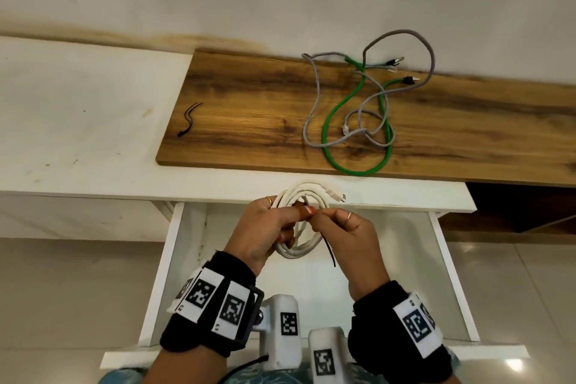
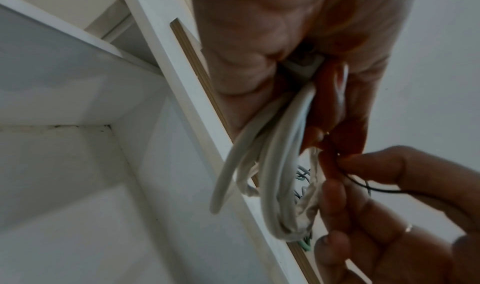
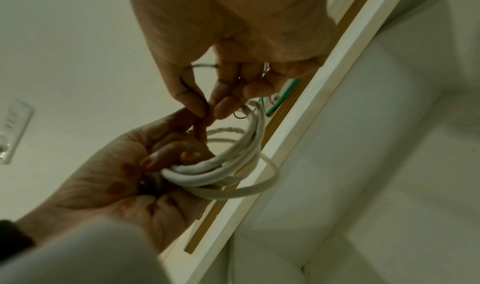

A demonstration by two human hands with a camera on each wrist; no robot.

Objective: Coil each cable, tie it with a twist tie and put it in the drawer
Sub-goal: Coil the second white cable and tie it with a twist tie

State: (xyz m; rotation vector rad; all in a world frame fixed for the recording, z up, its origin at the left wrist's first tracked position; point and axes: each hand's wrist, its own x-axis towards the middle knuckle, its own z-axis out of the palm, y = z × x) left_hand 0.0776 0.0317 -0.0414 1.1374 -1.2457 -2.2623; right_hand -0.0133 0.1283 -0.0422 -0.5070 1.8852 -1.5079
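A coiled white cable (image 1: 304, 221) (image 2: 275, 177) (image 3: 223, 169) hangs above the open white drawer (image 1: 442, 271). My left hand (image 1: 271, 227) (image 3: 124, 175) grips the coil on its left side. My right hand (image 1: 343, 227) (image 2: 376, 196) (image 3: 205, 95) pinches a thin black twist tie (image 1: 328, 254) (image 2: 374, 189) against the coil; one end of the tie hangs down. A loose green cable (image 1: 343, 109) and a loose grey cable (image 1: 318, 97) lie tangled on the wooden board (image 1: 249, 109). Two more black twist ties (image 1: 188, 118) lie at the board's left end.
The wooden board rests on a white countertop (image 1: 78, 121) against a white wall. The drawer's bottom (image 1: 389, 259) shows bare white. A dark open shelf (image 1: 530, 206) lies to the right under the board. Grey tiled floor (image 1: 62, 290) flanks the drawer.
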